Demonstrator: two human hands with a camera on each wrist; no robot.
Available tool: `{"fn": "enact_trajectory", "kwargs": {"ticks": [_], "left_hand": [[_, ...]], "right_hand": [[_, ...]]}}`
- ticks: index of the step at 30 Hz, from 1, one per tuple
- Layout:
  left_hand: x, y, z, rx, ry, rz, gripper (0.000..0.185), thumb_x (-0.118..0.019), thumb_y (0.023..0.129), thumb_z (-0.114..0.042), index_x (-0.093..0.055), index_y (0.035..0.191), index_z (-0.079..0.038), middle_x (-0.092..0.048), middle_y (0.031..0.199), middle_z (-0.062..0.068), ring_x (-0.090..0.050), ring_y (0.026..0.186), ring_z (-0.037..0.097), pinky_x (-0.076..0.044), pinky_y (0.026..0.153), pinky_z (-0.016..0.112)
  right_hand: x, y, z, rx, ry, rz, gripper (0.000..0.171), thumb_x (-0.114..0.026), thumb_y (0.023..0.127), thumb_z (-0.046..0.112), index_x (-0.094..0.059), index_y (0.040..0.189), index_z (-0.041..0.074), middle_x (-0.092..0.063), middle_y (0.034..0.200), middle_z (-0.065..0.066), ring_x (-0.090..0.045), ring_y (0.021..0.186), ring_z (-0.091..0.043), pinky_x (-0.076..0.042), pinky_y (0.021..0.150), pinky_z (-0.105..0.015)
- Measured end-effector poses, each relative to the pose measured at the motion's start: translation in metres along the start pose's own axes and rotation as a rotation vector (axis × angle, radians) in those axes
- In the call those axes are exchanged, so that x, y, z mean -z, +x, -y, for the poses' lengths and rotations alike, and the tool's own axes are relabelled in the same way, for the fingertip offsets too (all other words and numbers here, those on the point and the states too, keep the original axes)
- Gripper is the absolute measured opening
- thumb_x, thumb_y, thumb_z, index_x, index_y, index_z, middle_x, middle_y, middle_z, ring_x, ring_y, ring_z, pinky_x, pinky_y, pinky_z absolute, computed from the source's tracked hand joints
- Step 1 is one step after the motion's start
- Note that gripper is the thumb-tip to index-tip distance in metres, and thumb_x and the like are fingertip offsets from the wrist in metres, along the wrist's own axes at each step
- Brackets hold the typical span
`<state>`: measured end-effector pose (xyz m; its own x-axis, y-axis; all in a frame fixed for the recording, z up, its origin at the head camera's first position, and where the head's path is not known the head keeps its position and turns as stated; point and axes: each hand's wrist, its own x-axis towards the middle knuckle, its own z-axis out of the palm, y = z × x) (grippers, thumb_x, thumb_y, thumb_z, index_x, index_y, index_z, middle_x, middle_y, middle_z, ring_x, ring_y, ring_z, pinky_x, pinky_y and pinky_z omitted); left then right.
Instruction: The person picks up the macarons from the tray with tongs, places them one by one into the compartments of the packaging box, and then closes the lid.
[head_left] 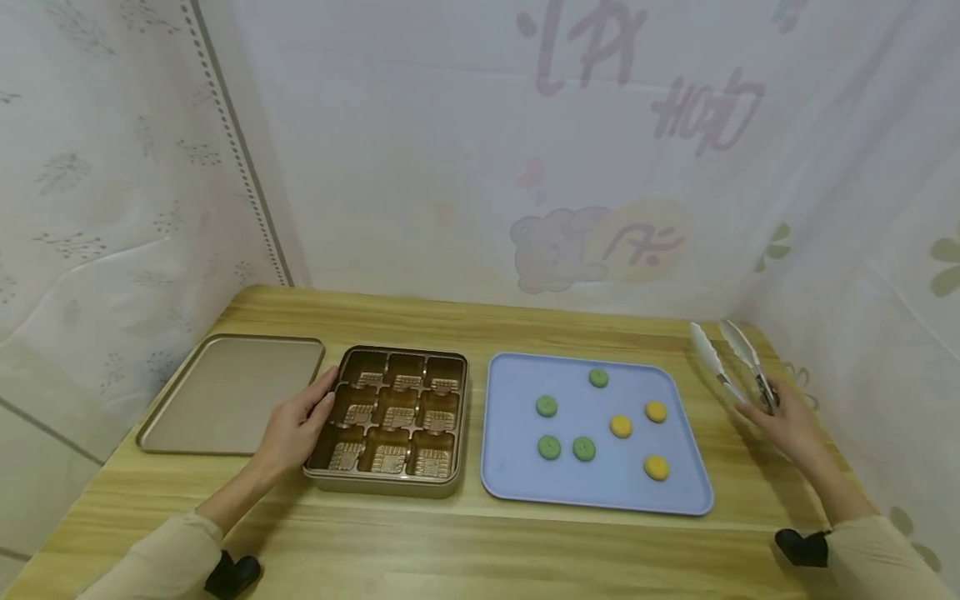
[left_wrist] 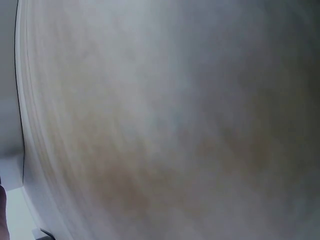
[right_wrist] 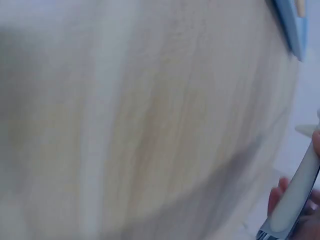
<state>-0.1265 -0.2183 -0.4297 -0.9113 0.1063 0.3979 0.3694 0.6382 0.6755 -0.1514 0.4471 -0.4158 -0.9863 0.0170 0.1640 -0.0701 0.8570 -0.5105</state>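
1. Left hand [head_left: 296, 425]: fingers nearly straight, thumb set apart from them; touches the left side of the gold-coloured, square-cornered metallic box [head_left: 384, 486].
2. Box: sits on the wood-grain table [head_left: 525, 550], its brown nine-compartment insert [head_left: 385, 428] facing up.
3. Right hand [head_left: 787, 425]: clamped on the handle end of the silver tongs with pale scalloped heads [head_left: 744, 346]. Tong arms: spread apart, heads pointing away from the person, beyond the tray's right edge.
4. Blue rectangular tray [head_left: 517, 375]: lies between box and tongs; carries four round green pieces [head_left: 547, 406] and three round yellow pieces [head_left: 620, 427].
5. Flat gold-coloured rimmed panel [head_left: 240, 396]: lies left of the box.
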Motion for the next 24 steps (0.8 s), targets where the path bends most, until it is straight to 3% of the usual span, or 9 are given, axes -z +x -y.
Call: {"fn": "enact_trajectory", "kwargs": {"ticks": [3, 5, 8, 11, 13, 17, 19, 24], "left_hand": [[0.001, -0.001, 0.001, 0.011, -0.010, 0.014, 0.042, -0.047, 0.104, -0.010, -0.046, 0.141, 0.008, -0.048, 0.142, 0.030, -0.035, 0.131, -0.005, -0.022, 0.095, -0.008], [0.001, -0.002, 0.001, 0.022, -0.008, 0.023, 0.043, -0.046, 0.104, -0.011, -0.045, 0.142, 0.008, -0.047, 0.143, 0.030, -0.036, 0.132, -0.002, -0.022, 0.095, -0.009], [0.002, -0.002, 0.002, 0.045, -0.004, 0.030, 0.043, -0.046, 0.104, -0.014, -0.044, 0.143, 0.006, -0.047, 0.144, 0.029, -0.037, 0.132, 0.000, -0.021, 0.094, -0.009], [0.003, -0.002, 0.003, 0.066, -0.002, 0.035, 0.044, -0.045, 0.105, -0.015, -0.044, 0.144, 0.005, -0.046, 0.145, 0.027, -0.036, 0.132, -0.002, -0.021, 0.094, -0.009], [0.003, -0.002, 0.002, 0.076, -0.003, 0.039, 0.044, -0.046, 0.105, -0.016, -0.044, 0.144, 0.004, -0.046, 0.145, 0.027, -0.036, 0.132, -0.001, -0.022, 0.093, -0.009], [0.003, -0.001, 0.002, 0.083, -0.003, 0.047, 0.044, -0.046, 0.105, -0.016, -0.044, 0.144, 0.004, -0.047, 0.145, 0.026, -0.039, 0.133, 0.008, -0.022, 0.093, -0.009], [0.003, 0.000, 0.001, 0.087, -0.001, 0.052, 0.044, -0.046, 0.105, -0.016, -0.044, 0.144, 0.004, -0.047, 0.146, 0.026, -0.040, 0.133, 0.014, -0.022, 0.092, -0.009], [0.003, 0.002, 0.000, 0.094, 0.001, 0.064, 0.045, -0.046, 0.105, -0.017, -0.044, 0.145, 0.002, -0.046, 0.147, 0.025, -0.041, 0.133, 0.026, -0.021, 0.092, -0.010]], "right_hand": [[0.010, -0.014, -0.001, 0.093, 0.034, 0.034, 0.044, -0.068, 0.092, 0.013, -0.048, 0.124, -0.009, -0.053, 0.083, 0.004, -0.044, 0.066, 0.007, -0.038, 0.051, -0.022], [0.015, -0.021, 0.000, 0.175, 0.029, 0.058, 0.053, -0.071, 0.088, 0.009, -0.047, 0.133, -0.009, -0.057, 0.088, 0.014, -0.048, 0.073, 0.012, -0.039, 0.054, -0.019], [0.022, -0.030, 0.002, 0.289, 0.057, 0.120, 0.057, -0.074, 0.083, 0.002, -0.049, 0.133, -0.011, -0.057, 0.093, 0.026, -0.052, 0.076, 0.010, -0.040, 0.057, -0.017], [0.027, -0.036, 0.005, 0.378, 0.084, 0.189, 0.055, -0.076, 0.079, -0.003, -0.054, 0.129, -0.012, -0.057, 0.098, 0.029, -0.054, 0.076, 0.007, -0.041, 0.058, -0.016], [0.032, -0.040, 0.006, 0.404, 0.119, 0.256, 0.054, -0.075, 0.080, -0.004, -0.054, 0.129, -0.011, -0.057, 0.101, 0.029, -0.053, 0.076, 0.005, -0.041, 0.058, -0.017], [0.044, -0.047, 0.006, 0.441, 0.129, 0.352, 0.057, -0.075, 0.079, -0.005, -0.055, 0.132, -0.007, -0.055, 0.116, 0.033, -0.053, 0.093, 0.015, -0.044, 0.065, -0.012], [0.048, -0.051, 0.006, 0.442, 0.127, 0.382, 0.057, -0.075, 0.079, -0.004, -0.056, 0.133, -0.004, -0.055, 0.120, 0.034, -0.053, 0.093, 0.015, -0.045, 0.064, -0.012], [0.054, -0.062, 0.009, 0.418, 0.100, 0.435, 0.056, -0.074, 0.082, 0.002, -0.056, 0.135, 0.003, -0.063, 0.094, 0.017, -0.047, 0.066, 0.002, -0.037, 0.050, -0.019]]}}
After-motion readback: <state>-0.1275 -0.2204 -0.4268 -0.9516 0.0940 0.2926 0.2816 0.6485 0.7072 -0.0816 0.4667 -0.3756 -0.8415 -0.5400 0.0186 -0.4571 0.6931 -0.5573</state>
